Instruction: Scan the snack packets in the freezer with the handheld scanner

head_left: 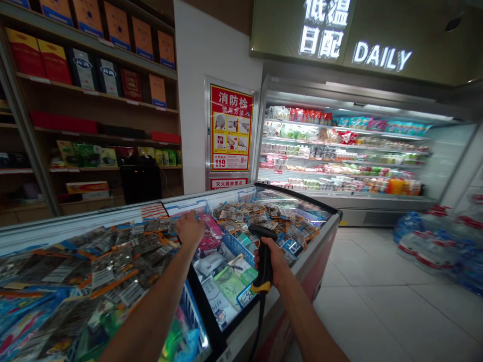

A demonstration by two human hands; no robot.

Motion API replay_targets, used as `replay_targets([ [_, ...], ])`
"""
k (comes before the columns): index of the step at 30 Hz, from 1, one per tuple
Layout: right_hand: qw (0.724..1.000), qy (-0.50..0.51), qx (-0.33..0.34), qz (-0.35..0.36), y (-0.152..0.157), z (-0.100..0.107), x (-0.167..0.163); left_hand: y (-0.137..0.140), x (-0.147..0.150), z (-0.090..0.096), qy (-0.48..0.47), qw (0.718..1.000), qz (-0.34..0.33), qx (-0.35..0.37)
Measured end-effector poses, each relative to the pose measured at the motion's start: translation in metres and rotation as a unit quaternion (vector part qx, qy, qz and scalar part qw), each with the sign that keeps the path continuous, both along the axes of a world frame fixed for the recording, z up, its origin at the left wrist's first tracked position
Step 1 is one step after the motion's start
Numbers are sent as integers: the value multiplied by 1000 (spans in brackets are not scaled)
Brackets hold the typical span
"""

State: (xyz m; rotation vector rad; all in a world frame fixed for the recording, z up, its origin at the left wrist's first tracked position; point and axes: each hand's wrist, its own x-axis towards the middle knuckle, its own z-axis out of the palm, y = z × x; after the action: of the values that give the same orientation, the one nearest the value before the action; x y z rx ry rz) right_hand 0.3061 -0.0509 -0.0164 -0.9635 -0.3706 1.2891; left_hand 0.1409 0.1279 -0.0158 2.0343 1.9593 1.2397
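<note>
My right hand [274, 259] is wrapped round the grip of a black and yellow barcode scanner [265, 266], its head pointing left over the chest freezer [302, 294]. A cable hangs from its base. Stretched out to the freezer's far side, my left hand [189, 229] has curled fingers; whatever may be in them is hidden. It is close to the dark lid frame [198, 286] and pink packs [211, 229]. Many small flat packets with barcode labels [113, 266] are spread at left, and more packets [264, 216] lie at the far right end. Bagged frozen food [230, 281] shows between them.
A blue basket [236, 246] divides the freezer's contents. Behind stand shelves of boxes [130, 85], a fire-hydrant notice [231, 128] and a lit refrigerated display [339, 146]. Bundled water bottles [433, 246] stand on the tiled floor [362, 296] at right.
</note>
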Motion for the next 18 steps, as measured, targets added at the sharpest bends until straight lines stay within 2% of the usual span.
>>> replay_targets([
  [3, 1000, -12, 1, -12, -1, -2, 2, -2, 46, -15, -59, 991, -83, -87],
  [5, 1000, -20, -2, -19, -1, -2, 3, -4, 70, -26, -94, 984, -90, -119],
  [8, 999, -24, -12, -21, 0, -3, 6, -6, 91, -38, -107, 984, -90, -110],
  [13, 999, -25, -8, -22, 4, -4, 5, 1, 93, -47, -168, 975, -114, -88],
  [18, 1000, -6, -5, -8, 7, -3, -3, 16, 73, -43, -243, 944, -148, -168],
])
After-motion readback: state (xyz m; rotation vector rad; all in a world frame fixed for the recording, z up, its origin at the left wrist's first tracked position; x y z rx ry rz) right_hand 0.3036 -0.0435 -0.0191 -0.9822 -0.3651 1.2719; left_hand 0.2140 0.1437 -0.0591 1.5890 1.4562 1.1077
